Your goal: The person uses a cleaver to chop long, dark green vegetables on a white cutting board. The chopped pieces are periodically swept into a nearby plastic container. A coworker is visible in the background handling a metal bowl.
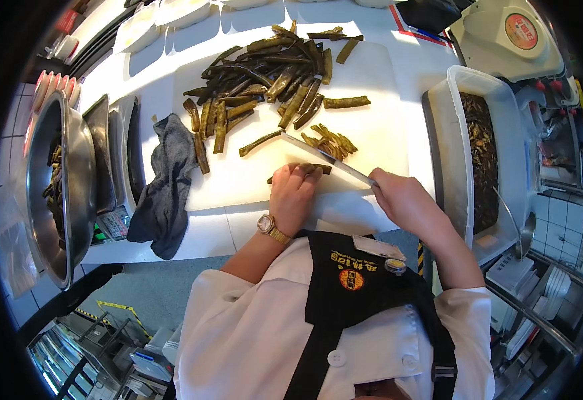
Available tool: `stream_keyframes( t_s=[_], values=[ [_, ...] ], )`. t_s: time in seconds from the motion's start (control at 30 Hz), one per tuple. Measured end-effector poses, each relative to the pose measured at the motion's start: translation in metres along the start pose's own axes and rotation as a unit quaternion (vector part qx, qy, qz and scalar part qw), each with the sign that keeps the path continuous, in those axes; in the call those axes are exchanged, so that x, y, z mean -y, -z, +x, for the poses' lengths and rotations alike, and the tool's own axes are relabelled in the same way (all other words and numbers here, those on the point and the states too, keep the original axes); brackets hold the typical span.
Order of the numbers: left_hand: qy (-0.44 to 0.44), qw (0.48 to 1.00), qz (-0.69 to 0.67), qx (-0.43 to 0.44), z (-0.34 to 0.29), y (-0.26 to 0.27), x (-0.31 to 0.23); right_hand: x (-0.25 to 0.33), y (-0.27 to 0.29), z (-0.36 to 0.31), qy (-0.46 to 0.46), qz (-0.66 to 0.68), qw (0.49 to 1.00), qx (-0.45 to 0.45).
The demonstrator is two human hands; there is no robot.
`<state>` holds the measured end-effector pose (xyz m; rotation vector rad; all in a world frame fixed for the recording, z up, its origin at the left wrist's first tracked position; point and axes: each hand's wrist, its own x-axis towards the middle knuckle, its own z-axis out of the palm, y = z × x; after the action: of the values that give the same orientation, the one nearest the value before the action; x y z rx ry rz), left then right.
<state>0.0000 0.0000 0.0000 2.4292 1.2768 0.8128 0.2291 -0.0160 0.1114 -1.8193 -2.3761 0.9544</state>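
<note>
On a white cutting board [371,73], my left hand [295,193] presses a dark brown-green pickled vegetable stalk [323,169] near the front edge, fingers curled over it. My right hand [401,197] grips the handle of a knife [335,162]. Its blade slants up and left over the board, just beyond my left fingers. Small cut pieces [331,140] lie behind the blade. One thin stalk [259,143] lies to the left of the knife tip. Farther back is a large heap of similar stalks [265,73], some scattered around its edges.
A dark cloth [168,180] lies along the board's left side. At the far left, a steel bowl [81,187] holds more stalks. On the right stands a clear plastic tub [461,167] of dark shredded food with a ladle [526,233]. White containers [185,12] line the back.
</note>
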Motion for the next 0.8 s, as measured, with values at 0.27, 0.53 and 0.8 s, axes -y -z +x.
stream_keyframes(
  t_s=[0.27, 0.53, 0.8],
  values=[
    [-0.018, 0.999, 0.038, -0.009, -0.001, 0.004, -0.01, 0.008, -0.007, -0.007, -0.001, -0.042, 0.999, 0.012],
    [-0.022, 0.999, 0.037, -0.007, -0.001, 0.005, -0.008, 0.022, -0.01, -0.001, -0.009, -0.027, 0.999, 0.017],
    [-0.013, 1.0, 0.026, 0.01, -0.004, 0.012, -0.005, 0.014, -0.024, 0.002, -0.017, 0.02, 0.999, -0.021]
  ],
)
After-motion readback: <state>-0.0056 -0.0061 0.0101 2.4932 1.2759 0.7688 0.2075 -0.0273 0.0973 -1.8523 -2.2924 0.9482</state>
